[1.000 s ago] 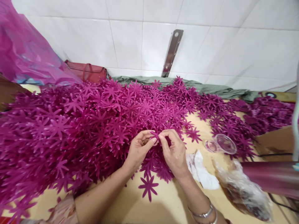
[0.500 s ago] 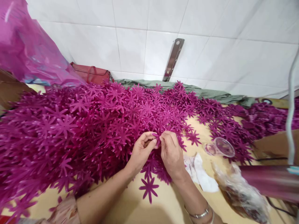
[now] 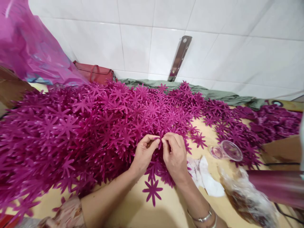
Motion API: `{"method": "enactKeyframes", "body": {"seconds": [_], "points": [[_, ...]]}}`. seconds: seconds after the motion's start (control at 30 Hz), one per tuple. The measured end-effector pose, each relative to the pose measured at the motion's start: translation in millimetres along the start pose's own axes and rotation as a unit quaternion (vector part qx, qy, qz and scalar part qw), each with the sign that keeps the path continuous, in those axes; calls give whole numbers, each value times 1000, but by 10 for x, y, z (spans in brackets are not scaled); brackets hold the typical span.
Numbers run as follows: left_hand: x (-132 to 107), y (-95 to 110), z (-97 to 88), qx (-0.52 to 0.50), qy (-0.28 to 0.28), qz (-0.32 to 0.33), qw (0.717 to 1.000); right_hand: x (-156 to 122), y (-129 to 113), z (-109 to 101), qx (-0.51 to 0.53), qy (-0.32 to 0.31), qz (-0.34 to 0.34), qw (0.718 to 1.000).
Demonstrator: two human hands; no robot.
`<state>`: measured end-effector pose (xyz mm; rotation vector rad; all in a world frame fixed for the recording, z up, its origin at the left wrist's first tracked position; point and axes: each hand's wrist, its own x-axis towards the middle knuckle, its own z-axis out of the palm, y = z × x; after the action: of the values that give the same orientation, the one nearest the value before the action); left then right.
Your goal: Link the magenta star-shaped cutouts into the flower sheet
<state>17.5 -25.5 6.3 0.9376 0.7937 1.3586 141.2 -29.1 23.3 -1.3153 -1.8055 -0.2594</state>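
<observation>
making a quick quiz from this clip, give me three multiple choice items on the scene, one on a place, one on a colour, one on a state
1. Where does the clear plastic cup lie?
A. right of the hands
B. on the red bag
C. left of the flower pile

2. What colour are the flower cutouts?
A. yellow
B. magenta
C. white

3. How do the left hand and right hand stand?
A. flat on the table, apart
B. both raised to the wall
C. fingertips pinched together on one flower piece

Answers:
1 A, the cup lies tipped on its side on the table to the right of both hands.
2 B, the whole pile is magenta.
3 C, both hands meet at a small piece at the pile's edge.
</observation>
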Motion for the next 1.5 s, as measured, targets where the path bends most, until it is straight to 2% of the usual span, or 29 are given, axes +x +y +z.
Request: {"method": "enactKeyframes", "body": {"seconds": [0.17, 0.33, 0.43, 0.57, 0.67, 0.8, 0.93, 1.0, 1.03, 1.1, 1.17, 1.27, 1.37, 1.43, 1.5], "points": [[3, -46, 21, -77, 23, -17, 997, 23, -18, -16, -10, 0, -12, 1000], [19, 14, 50, -184, 56, -81, 978, 16, 24, -12, -21, 10, -50, 998], [45, 70, 44, -202, 55, -102, 973, -11, 53, -7, -22, 10, -67, 997], [77, 100, 13, -220, 73, -125, 965, -24, 84, -33, -8, -28, -127, 991], [87, 92, -11, -245, 72, -123, 959, 12, 129, -83, -32, -17, -136, 990], [90, 93, -17, -260, 83, -115, 955, 64, 207, -143, -40, 12, -93, 995], [81, 113, 5, -259, 91, -124, 954, 49, 223, -135, 70, 8, 37, 997], [76, 117, 14, -262, 90, -123, 953, 34, 221, -101, 163, 0, 138, 977], [74, 116, 15, -265, 94, -118, 952, 30, 227, -79, 211, 1, 192, 958], [72, 106, 12, -270, 107, -105, 951, 35, 258, -32, 309, 12, 291, 905], [69, 89, 8, -265, 122, -98, 951, 54, 306, 4, 399, 22, 358, 844], [59, 58, 8, -234, 132, -102, 958, 94, 369, 17, 495, 15, 410, 765], [46, 31, 12, -191, 130, -104, 967, 138, 391, -24, 543, 1, 452, 708], [43, 20, 9, -168, 127, -105, 972, 165, 386, -66, 561, -17, 463, 686], [43, 15, 1, -154, 122, -107, 975, 181, 373, -102, 560, -34, 455, 691]]}}
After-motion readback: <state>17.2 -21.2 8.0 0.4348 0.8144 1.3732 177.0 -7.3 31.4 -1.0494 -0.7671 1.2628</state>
